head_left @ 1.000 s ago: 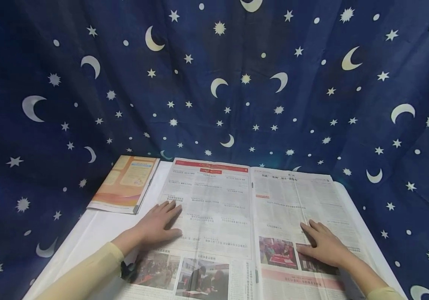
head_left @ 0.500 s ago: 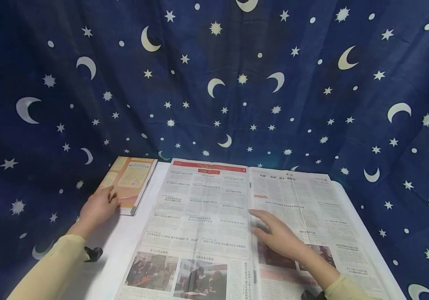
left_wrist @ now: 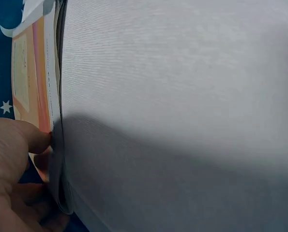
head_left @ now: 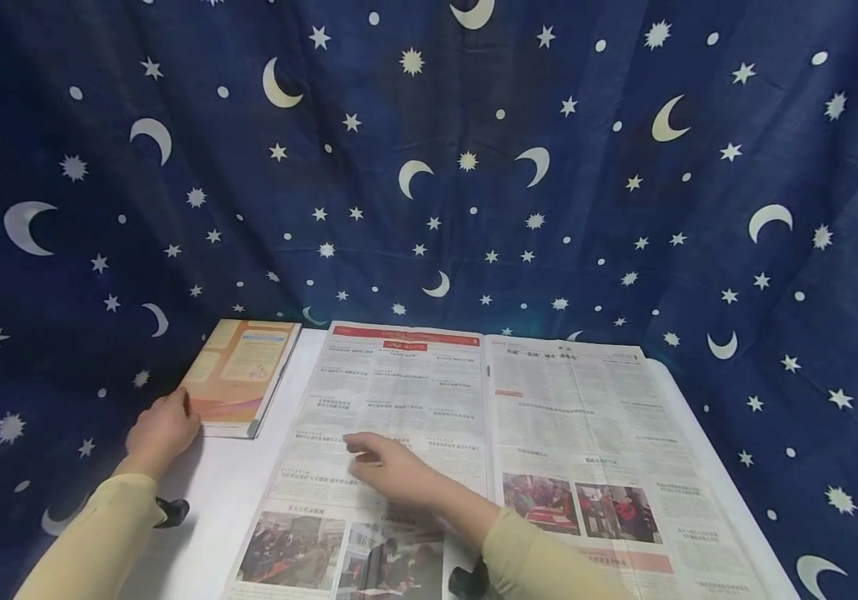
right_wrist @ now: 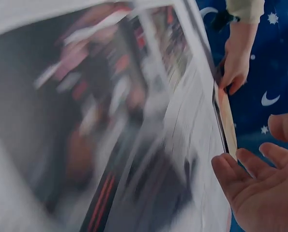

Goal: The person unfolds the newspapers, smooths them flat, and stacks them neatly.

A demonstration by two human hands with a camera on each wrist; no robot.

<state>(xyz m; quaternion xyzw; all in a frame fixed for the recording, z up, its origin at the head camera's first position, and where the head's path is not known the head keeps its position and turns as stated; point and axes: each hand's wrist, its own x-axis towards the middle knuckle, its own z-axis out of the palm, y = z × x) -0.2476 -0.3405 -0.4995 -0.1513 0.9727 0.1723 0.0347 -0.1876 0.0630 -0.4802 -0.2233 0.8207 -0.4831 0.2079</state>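
An orange booklet (head_left: pixel 243 367) lies at the back left of the white table. My left hand (head_left: pixel 163 427) is at its near left corner; in the left wrist view the thumb (left_wrist: pixel 36 137) lies over the cover and the other fingers (left_wrist: pixel 30 205) curl below the edge, pinching it. A newspaper (head_left: pixel 391 408) lies spread open across the table, with printed photos on its lower half. Above its left page hovers my right hand (head_left: pixel 394 471), fingers loosely bent and holding nothing. In the right wrist view the right hand (right_wrist: pixel 265 188) appears palm side, with the booklet beyond it.
A dark blue curtain (head_left: pixel 368 192) with moons and stars hangs behind and beside the table. A strip of the white table (head_left: pixel 207 508) shows between booklet and newspaper. A small black device (head_left: pixel 172 512) sits at the left wrist.
My left hand has left the newspaper, gone over to the booklet and taken its near corner. The right hand has lifted off the right page and swung left over the left page.
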